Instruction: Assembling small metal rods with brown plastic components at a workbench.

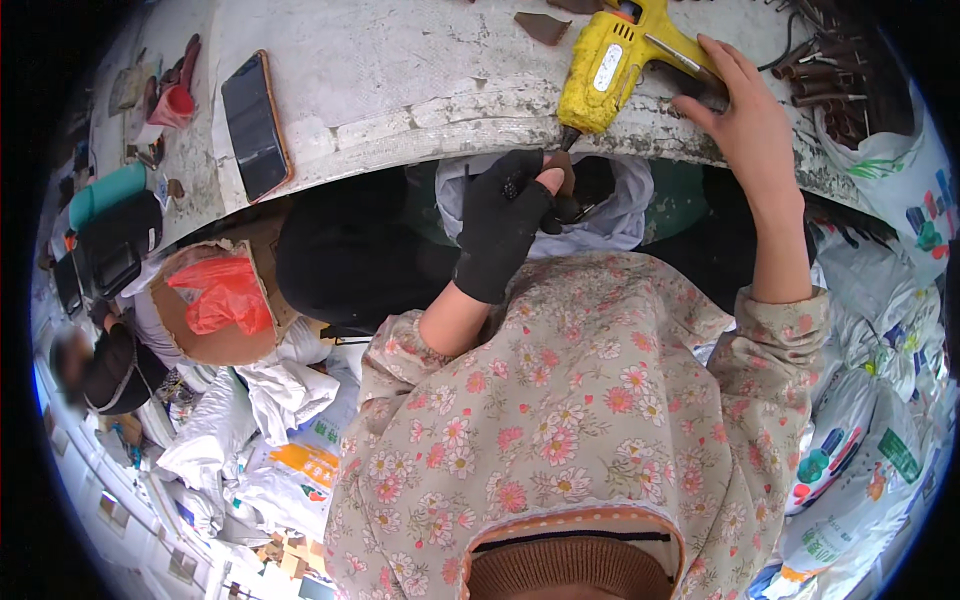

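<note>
The left hand (503, 222), in a black fingerless glove, is curling its fingers closed around a small dark piece (566, 200), the bare thumb pressing on top; what the piece is cannot be told. This hand is hovering just below the front edge of the white worktable (400, 80), over a pale bag (620, 215) lying open under that edge. The right hand (740, 110), bare, is resting on the worktable with fingers laid flat and loosely spread, fingertips touching the handle of a yellow glue gun (605, 70). The glue gun is lying on its side at the table's front edge, nozzle pointing down over the edge toward the left hand.

On the worktable left of the glue gun, a dark phone (255, 125) in an orange-edged case is lying face up. Further left along the table, a small red cup (175, 105) is standing among bits of clutter. To the glue gun's right, a heap of brown sticks (835, 75) is lying at the table's far corner.

Below the worktable's left part, a cardboard box (225, 335) is holding a red plastic bag (222, 292). Under it, white sacks (280, 440) are piling up, one bearing an orange rectangular label. Below the table's right end, more white sacks (860, 420) with green, red and blue printed patches are stacking against each other.
</note>
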A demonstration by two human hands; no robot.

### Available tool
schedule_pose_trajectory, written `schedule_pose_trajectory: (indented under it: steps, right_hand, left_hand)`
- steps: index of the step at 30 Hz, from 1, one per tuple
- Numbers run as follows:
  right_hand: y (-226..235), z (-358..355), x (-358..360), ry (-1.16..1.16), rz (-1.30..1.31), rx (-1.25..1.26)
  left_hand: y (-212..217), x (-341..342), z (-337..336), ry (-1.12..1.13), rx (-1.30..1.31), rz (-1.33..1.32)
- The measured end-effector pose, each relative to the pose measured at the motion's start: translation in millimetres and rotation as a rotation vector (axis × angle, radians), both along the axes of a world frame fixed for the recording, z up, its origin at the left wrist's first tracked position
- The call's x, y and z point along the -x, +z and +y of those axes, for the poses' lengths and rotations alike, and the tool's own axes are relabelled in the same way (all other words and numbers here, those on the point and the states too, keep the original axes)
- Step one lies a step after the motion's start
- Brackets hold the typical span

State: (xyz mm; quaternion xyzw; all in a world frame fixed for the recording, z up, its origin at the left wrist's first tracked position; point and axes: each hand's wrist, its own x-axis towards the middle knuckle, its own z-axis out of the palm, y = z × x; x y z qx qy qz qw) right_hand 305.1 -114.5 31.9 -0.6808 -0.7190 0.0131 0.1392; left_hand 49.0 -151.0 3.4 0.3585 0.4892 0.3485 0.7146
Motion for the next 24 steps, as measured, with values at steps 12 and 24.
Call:
schedule_pose_trajectory:
  steps: [12, 24]
  right_hand:
    - [-7, -10, 9, 0.073, 0.322, -0.061]
    - [43, -76, 58, 0.330, 1.004, 0.469]
  left_hand:
    - [9, 4, 1, 0.058, -0.082, 0.150]
    - [27, -1, 12, 0.304, 0.460, -0.317]
